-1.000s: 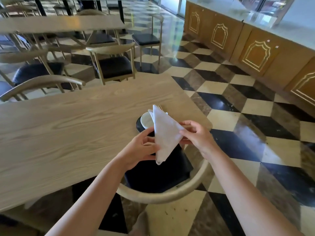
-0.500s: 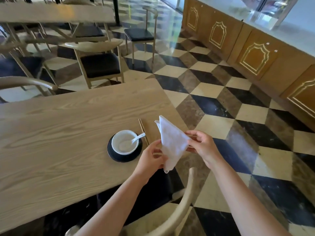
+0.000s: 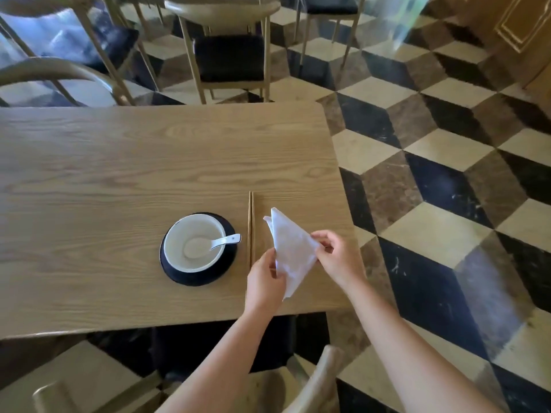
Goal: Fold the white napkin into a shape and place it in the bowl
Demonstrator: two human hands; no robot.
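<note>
The white napkin (image 3: 291, 251) is folded into a triangle and held upright above the table's near right corner. My left hand (image 3: 264, 283) pinches its lower left edge, and my right hand (image 3: 338, 257) pinches its right corner. The white bowl (image 3: 193, 242) sits to the left of both hands on a black round saucer (image 3: 199, 278), with a white spoon (image 3: 224, 240) resting inside it. The napkin is apart from the bowl.
A pair of wooden chopsticks (image 3: 250, 226) lies between bowl and napkin on the wooden table (image 3: 119, 174). A chair back (image 3: 316, 383) stands below my arms, more chairs (image 3: 229, 52) beyond the table. Checkered floor (image 3: 432, 189) lies to the right.
The view has tilted down and shifted so the bowl and table now lie in front. Both hands keep their hold on the triangular napkin, now over the table corner beside the chopsticks.
</note>
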